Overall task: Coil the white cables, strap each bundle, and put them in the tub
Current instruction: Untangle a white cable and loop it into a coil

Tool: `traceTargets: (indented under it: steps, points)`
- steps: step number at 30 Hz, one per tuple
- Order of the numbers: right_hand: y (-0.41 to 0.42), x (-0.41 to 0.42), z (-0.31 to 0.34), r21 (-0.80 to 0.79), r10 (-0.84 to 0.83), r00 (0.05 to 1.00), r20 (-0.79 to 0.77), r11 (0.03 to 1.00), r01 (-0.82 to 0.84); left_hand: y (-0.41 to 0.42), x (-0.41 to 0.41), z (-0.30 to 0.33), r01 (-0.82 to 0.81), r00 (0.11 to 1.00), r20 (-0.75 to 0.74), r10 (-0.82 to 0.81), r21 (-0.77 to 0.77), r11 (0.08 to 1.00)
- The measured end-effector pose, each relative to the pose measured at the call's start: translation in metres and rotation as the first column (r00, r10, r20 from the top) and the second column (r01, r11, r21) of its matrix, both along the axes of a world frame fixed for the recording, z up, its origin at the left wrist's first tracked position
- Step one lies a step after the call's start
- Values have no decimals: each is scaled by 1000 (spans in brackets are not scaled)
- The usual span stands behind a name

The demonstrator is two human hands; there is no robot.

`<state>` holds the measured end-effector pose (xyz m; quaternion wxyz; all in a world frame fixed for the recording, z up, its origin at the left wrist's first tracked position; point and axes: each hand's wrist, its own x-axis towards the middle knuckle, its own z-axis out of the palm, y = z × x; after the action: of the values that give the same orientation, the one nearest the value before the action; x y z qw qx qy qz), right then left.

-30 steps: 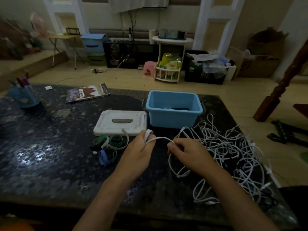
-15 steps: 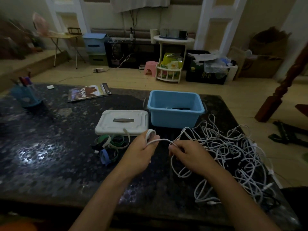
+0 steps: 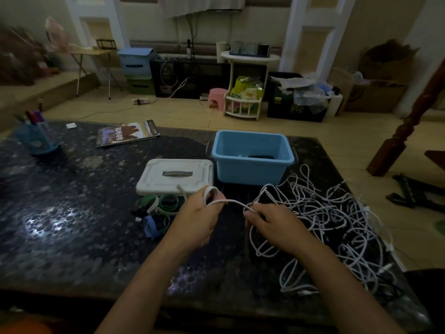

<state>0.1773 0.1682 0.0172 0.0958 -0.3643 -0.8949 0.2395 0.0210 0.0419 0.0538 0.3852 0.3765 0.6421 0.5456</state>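
Observation:
A tangled heap of white cables [image 3: 337, 227] covers the right side of the dark table. My left hand [image 3: 201, 218] grips a small coil of one white cable [image 3: 209, 192], looped round its fingers. A short stretch of that cable runs across to my right hand [image 3: 272, 225], which pinches it at the edge of the heap. The blue tub [image 3: 252, 171] stands just behind my hands, with something dark and a bit of white lying inside. Green, white and blue straps [image 3: 159, 208] lie left of my left hand.
The tub's white lid [image 3: 175, 175] lies flat left of the tub. A magazine [image 3: 126, 135] and a blue pen holder [image 3: 36, 139] sit at the far left of the table [image 3: 72, 213]. A wooden post [image 3: 407, 124] stands on the floor to the right.
The loop round my left fingers has grown a little, and my left hand has risen slightly. My right hand has stayed at the heap's edge, feeding cable.

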Motion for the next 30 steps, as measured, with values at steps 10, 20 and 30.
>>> traceTargets:
  steps: [10,20,30]
  points:
    - [8,8,-6,-71,-18,1000,-10,997,17,-8,-18,8,-180,952,273,141,124,976]
    - [-31,-15,19,2,53,886,-461,998,-58,-1,-5,5,-239,967,87,238,8,971]
    - [-38,-21,12,32,209,941,-268,978,-208,2,6,1,-48,998,51,44,78,996]
